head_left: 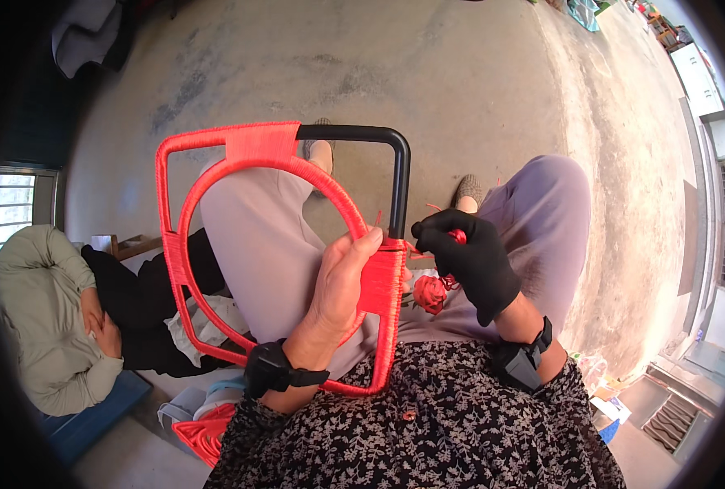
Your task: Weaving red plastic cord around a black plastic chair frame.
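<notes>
A rounded square frame (263, 142) with a ring inside it stands tilted above my lap. Red cord wraps most of it; black bar shows bare at the top right corner. My left hand (338, 281), without a glove, is closed round the frame's right side, thumb on the wide wrapped panel where ring and side meet. Just right of that panel, my right hand (470, 265) in a black glove is closed on red cord (458, 236), part of which shows between the fingers. Below it hangs a bunched red cord bundle (430, 295), partly behind the hand.
A person (48, 318) sits close on my left, hands folded, on a blue seat (93, 416). Beside my left hip are a pale container (187, 403) and more red cord (203, 436). Concrete floor (428, 73) lies ahead; a metal grate (668, 411) is at the right.
</notes>
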The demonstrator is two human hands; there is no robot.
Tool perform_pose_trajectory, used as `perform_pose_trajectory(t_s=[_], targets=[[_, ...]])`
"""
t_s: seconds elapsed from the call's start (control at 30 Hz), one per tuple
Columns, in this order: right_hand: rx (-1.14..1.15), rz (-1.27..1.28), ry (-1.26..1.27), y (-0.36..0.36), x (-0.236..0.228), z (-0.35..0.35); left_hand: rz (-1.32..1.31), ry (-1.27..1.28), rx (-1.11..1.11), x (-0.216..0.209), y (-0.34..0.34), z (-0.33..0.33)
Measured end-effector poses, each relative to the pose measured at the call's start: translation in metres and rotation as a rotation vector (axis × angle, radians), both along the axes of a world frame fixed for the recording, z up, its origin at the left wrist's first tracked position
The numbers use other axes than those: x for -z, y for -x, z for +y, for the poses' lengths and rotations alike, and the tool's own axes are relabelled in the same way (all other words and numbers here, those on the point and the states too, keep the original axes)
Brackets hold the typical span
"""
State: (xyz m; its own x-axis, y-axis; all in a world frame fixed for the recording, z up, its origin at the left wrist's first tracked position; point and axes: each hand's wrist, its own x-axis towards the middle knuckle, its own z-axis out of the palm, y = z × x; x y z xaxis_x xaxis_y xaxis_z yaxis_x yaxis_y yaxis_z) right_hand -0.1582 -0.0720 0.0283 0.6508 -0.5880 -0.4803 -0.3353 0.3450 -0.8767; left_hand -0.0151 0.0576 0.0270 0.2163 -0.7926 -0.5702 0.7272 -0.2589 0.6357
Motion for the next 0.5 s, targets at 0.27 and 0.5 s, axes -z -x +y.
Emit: perform_pose_trajectory(t_s=[0.27, 0.5], targets=[[-0.127, 0.010, 0.579, -0.007, -0.006, 0.018, 0.049, -0.015, -0.105, 0.005, 0.004, 0.001], [-0.305, 0.019, 0.823, -0.010, -0.011, 0.004, -0.049, 0.027, -0.036, 0.006, 0.006, 0.002]])
